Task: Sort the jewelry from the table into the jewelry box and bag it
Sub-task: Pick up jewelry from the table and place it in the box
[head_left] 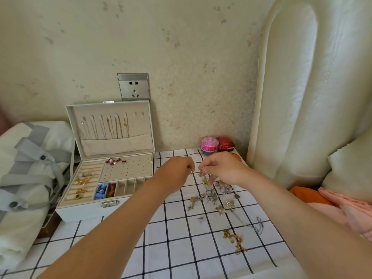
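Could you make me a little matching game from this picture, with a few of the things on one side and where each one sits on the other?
Things:
1. gold chain
2. blue pieces
3. pink ball
4. necklaces

Places:
A. in the open lid of the box
B. at the far edge of the table, by the wall
C. in a small front compartment of the box
D. on the checked cloth, nearest the camera

Pairs: 1-D, 2-C, 3-B, 4-A
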Motion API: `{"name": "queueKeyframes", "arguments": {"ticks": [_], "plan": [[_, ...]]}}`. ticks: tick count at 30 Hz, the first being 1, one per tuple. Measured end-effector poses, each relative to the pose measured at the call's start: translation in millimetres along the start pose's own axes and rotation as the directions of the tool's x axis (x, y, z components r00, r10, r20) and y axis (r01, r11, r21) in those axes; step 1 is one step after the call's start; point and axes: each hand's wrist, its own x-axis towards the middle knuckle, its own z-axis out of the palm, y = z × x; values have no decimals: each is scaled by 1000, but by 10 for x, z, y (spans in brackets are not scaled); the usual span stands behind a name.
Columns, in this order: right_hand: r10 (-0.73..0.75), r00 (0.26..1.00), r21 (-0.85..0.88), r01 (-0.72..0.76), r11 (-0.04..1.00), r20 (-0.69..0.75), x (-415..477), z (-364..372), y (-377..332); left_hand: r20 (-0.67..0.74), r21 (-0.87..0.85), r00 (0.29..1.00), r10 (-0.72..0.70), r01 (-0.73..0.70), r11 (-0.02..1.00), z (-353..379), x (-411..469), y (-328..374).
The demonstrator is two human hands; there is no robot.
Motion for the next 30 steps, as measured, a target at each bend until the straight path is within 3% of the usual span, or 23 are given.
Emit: {"name": "queueKeyframes", "arguments": {"ticks": [6,12,17,22,30], "plan": [[-14,998,258,-4,966,68,-81,153,-338,-97,-68,994,-60,53,996,-333,-389,-67],[-53,992,288,18,958,114,-76,478,-695,-137,-126,977,-162,146,981,-693,-863,-390],[-67,996,140,58,988,60,27,824,-875,-182,-104,959,-219,202,974,-878,-1148,-640],[-92,995,-113,96,989,36,169,1059,-923,-193,-173,951,-241,209,962,-900,-1290,-788],[-141,985,-457,169,873,95,200,1138,-976,-205,-220,958,-202,157,963,-930,-1218,-797]]}}
